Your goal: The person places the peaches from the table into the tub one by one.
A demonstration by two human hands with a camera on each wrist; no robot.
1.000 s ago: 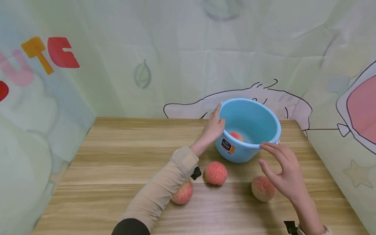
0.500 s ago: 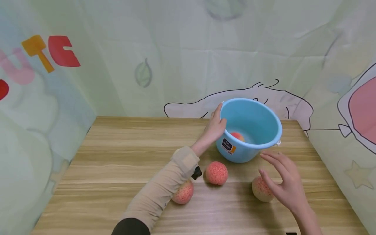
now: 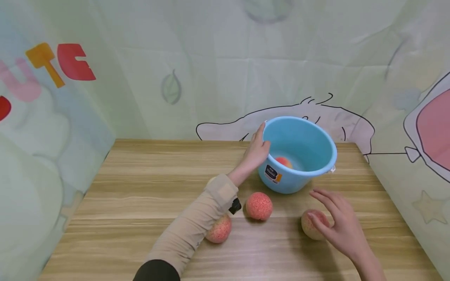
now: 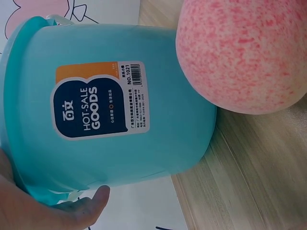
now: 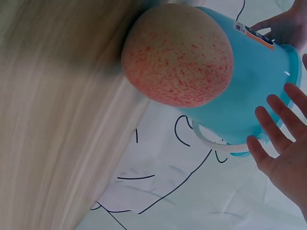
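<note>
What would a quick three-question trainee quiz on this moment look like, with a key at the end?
1. Multiple choice. What does the left hand hold?
A) the tabletop
B) the blue bucket
C) the backdrop
2. True or false: the right hand grips the bucket.
3. Fill in the gap: in the left wrist view, the bucket's label reads "HOT-SALE ____".

Key:
1. B
2. False; its fingers are spread, apart from the bucket, near a peach.
3. GOODS

Room R of ctr peach, bucket blocking behind.
</note>
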